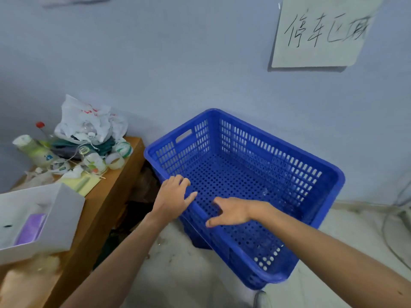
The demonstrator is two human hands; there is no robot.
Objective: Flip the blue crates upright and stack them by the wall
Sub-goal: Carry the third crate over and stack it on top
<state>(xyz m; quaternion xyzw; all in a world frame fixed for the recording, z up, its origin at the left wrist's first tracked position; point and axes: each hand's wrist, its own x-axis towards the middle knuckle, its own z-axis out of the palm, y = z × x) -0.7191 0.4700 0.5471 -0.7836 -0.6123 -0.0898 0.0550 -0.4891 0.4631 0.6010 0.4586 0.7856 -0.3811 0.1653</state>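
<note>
A blue perforated plastic crate (278, 165) stands upright, open side up, against the pale wall (178, 63). It seems to rest on another blue crate, of which only a dark part shows beneath (200, 241). My left hand (172, 196) lies on the crate's near-left rim with its fingers spread. My right hand (231, 211) hovers over the near rim, fingers apart, reaching into the crate. Neither hand holds anything.
A wooden table (106, 196) stands left of the crate, cluttered with a white plastic bag (86, 121), bottles, tape rolls and a white box (40, 216). A paper sign (320, 32) hangs on the wall. Cables (398, 218) lie on the floor at right.
</note>
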